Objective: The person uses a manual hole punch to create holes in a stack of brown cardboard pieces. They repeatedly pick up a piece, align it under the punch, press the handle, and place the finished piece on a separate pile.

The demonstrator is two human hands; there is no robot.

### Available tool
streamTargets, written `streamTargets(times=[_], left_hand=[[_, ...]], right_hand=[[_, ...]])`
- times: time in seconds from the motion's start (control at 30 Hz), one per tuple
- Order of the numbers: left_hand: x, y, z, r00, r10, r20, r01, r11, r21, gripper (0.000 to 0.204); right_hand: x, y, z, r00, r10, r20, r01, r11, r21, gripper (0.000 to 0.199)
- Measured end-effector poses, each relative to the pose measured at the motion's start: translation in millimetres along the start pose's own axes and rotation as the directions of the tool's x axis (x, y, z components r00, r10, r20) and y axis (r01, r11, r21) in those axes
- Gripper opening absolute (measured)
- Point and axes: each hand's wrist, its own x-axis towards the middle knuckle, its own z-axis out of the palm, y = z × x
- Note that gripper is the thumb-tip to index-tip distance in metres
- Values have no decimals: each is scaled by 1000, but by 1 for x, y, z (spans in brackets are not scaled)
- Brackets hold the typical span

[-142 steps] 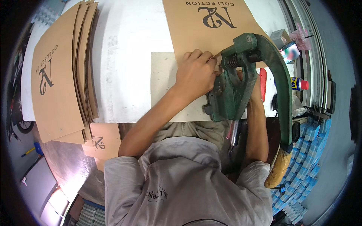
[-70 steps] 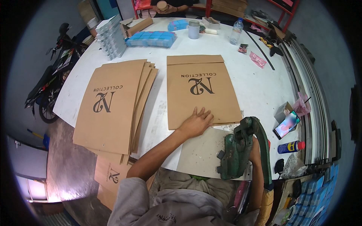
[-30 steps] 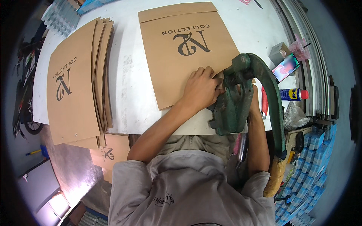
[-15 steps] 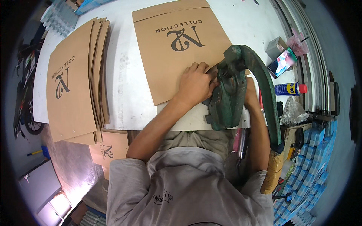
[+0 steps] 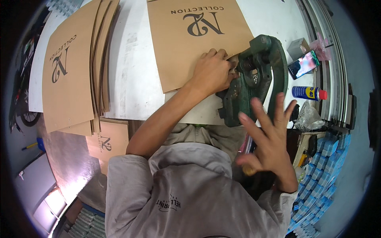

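A flat brown paper bag (image 5: 178, 51) with dark print lies on the white table, its right edge at the jaw of a dark green hand press (image 5: 242, 95). My left hand (image 5: 212, 73) is closed at the bag's edge beside the jaw, knuckles up; its fingertips are partly hidden. My right hand (image 5: 272, 139) is raised in front of the press's curved lever (image 5: 281, 67), fingers spread. Its thumb is near a yellowish-brown end (image 5: 249, 170), which looks like the lever's taped handle. Whether the palm touches the lever is hidden.
Left on the table stands a stack of similar paper bags (image 5: 67, 83), with more bags (image 5: 107, 139) below the table edge. To the right are a phone (image 5: 304, 64), a blue spray can (image 5: 307, 93) with a red cap, and crumpled clear plastic (image 5: 309, 118). Blue-wrapped bundles (image 5: 321, 178) are piled lower right.
My right hand has come back from beside the press to in front of the lever, its fingers now spread. The lever has swung. My left hand stays at the bag's edge. The view has shifted slightly.
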Motion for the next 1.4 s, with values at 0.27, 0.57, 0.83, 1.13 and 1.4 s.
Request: streamTargets(times=[0.27,0.57,0.83,1.13,1.4], left_hand=[[-8,2,-5,999,17,35,-18,1000,23,33],[7,-33,12,977,189,-97,-175,975,139,23],[13,-58,26,966,190,-175,-159,971,178,17],[12,-45,20,971,168,-171,-130,968,214,18],[6,-47,22,974,151,-167,-117,973,198,19]], right_hand=[[-34,46,-17,533,828,-177,-484,469,739,39],[-117,48,142,534,828,-169,-758,558,337,22],[-90,49,149,473,780,-410,-736,606,301,8],[-80,41,128,527,738,-422,-658,669,347,11],[-87,42,140,508,736,-447,-624,673,398,24]])
